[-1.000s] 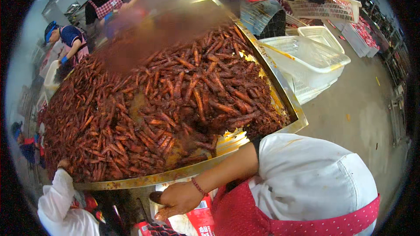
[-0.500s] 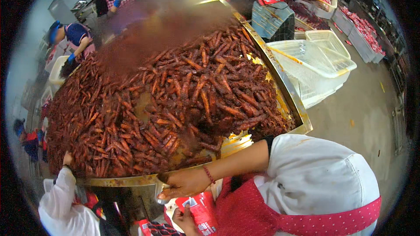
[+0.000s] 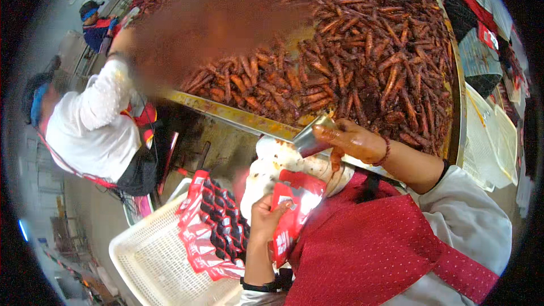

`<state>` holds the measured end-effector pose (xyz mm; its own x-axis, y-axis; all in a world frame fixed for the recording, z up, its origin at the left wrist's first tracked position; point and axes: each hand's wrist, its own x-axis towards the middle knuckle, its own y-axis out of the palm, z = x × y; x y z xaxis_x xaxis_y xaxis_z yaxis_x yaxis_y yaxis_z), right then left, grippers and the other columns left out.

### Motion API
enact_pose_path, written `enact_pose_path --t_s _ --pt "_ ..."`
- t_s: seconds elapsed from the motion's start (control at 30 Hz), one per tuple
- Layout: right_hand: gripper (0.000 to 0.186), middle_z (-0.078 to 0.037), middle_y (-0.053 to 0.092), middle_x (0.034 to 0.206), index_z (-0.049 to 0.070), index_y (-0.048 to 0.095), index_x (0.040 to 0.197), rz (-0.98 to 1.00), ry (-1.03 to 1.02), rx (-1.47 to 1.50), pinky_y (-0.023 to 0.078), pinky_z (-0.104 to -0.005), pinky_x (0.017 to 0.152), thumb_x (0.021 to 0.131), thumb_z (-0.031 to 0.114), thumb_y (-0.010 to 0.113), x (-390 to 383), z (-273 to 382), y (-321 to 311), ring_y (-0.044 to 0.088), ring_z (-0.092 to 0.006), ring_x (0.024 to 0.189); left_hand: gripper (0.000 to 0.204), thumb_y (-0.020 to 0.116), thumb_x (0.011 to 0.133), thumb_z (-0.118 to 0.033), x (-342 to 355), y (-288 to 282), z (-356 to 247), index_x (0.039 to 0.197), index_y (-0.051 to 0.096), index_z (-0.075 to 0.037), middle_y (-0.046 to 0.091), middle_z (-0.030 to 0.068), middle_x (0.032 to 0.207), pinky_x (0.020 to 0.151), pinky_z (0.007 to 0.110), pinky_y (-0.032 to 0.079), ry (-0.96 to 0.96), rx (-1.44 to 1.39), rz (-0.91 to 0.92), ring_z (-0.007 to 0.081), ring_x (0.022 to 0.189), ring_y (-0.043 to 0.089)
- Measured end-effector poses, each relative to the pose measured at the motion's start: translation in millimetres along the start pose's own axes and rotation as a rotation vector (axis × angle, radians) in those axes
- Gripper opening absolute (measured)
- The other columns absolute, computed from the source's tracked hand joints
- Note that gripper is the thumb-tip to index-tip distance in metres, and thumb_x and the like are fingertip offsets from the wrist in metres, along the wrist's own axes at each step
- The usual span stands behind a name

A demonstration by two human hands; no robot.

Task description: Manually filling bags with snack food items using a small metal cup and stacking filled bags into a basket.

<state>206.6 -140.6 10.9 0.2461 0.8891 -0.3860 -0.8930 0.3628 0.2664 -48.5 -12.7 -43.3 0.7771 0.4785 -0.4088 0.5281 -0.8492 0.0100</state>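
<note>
My left hand (image 3: 266, 215) grips a red pouch (image 3: 298, 207) with a clear, shiny part, held upright in front of my red dotted apron. My right hand (image 3: 358, 143) is closed around a tapered metal funnel or cup (image 3: 313, 137); which of the two, I cannot tell. It is tilted over the tray's near edge, above and apart from the pouch. Brown sauce coats my right fingers. Beyond it, long dark-red sauced food pieces (image 3: 391, 73) are heaped in a large metal tray (image 3: 243, 115). A stained white cloth (image 3: 277, 161) lies between the tray rim and the pouch.
A white basket (image 3: 144, 249) at the lower left holds a fanned row of red-and-black pouches (image 3: 212, 224). A co-worker in white (image 3: 93, 130) leans over the tray on the left. White crates (image 3: 493, 141) stand at the right. A brown blur covers part of the heap.
My view has turned to the left and down, bringing the basket of pouches into sight. The metal piece has tipped from upright to slanted, and the red pouch shows more fully in my left hand.
</note>
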Motion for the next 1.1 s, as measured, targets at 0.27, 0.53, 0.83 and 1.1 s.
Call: enact_pose_path --t_s 0.27,0.53,0.83,1.1 --pt "0.055 -0.008 0.065 0.074 0.004 0.062 0.095 0.217 0.094 -0.257 0.049 -0.0309 0.045 0.088 0.057 0.051 -27.1 22.7 2.8 0.060 -0.0166 0.049 0.024 0.072 0.072 0.011 7.9 37.2 -75.4 0.094 0.063 0.005 0.068 0.0081 0.088 0.074 0.024 0.051 0.239 0.129 -0.078 0.0092 0.080 0.062" --pt "0.057 -0.024 0.060 0.070 0.000 0.060 0.077 0.296 -0.278 -1.097 0.048 -0.0469 0.062 0.092 0.053 0.043 -35.7 22.2 20.2 0.061 -0.0409 0.069 0.029 0.066 0.072 0.013 3.9 48.9 -28.5 0.099 0.066 0.003 0.067 0.0032 0.089 0.072 0.023 0.050 -0.035 -0.224 0.083 0.0082 0.077 0.060" --pt "0.050 -0.024 0.061 0.076 0.002 0.057 0.084 0.430 -0.275 -1.071 0.046 -0.0497 0.064 0.091 0.051 0.046 -25.7 25.3 34.9 0.059 -0.0425 0.073 0.035 0.068 0.070 0.012 -4.9 47.8 -36.6 0.103 0.065 0.002 0.067 0.0056 0.096 0.077 0.026 0.050 0.054 -0.084 0.019 0.0125 0.084 0.062" --pt "0.038 -0.017 0.066 0.085 0.003 0.065 0.097 -0.263 -0.433 -0.600 0.052 -0.0407 0.069 0.087 0.040 0.059 -4.7 28.8 -17.2 0.066 -0.0333 0.081 0.050 0.078 0.061 0.004 -15.1 23.8 -65.6 0.107 0.059 0.000 0.064 0.0074 0.101 0.072 0.026 0.054 0.156 -0.438 -0.093 0.0141 0.089 0.062"
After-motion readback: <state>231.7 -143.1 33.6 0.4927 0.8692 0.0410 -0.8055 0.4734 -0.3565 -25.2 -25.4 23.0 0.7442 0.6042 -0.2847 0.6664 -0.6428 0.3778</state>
